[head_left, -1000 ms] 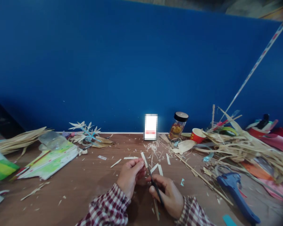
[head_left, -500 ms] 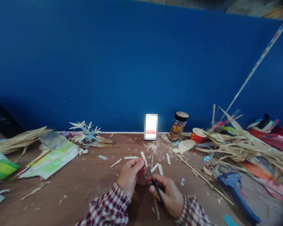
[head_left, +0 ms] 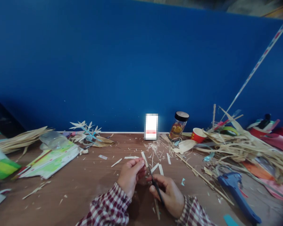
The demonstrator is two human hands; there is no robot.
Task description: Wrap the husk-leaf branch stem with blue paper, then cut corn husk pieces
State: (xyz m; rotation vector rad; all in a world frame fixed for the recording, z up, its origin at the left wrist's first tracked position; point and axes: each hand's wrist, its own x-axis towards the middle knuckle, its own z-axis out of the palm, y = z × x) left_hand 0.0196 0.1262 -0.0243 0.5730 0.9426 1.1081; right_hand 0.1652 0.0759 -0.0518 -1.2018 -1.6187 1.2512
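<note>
My left hand [head_left: 130, 175] is closed in a pinch on a pale straw strip [head_left: 144, 158] that sticks up from its fingertips. My right hand [head_left: 168, 194] is wrapped round black-handled scissors [head_left: 155, 185], whose blades point up toward the strip. Both hands meet low over the brown table [head_left: 89, 182], near its front edge. Both wrists wear red-and-white checked sleeves. Cut straw pieces [head_left: 160, 169] lie just beyond the fingers.
A blue glue gun [head_left: 235, 191] lies at the right, beside a heap of dry straw [head_left: 247, 150]. A glass jar [head_left: 178, 125], a red paper cup [head_left: 198, 135] and a blurred white card [head_left: 151, 126] stand by the blue wall. Coloured paper [head_left: 49, 158] and straw flowers [head_left: 87, 131] lie left.
</note>
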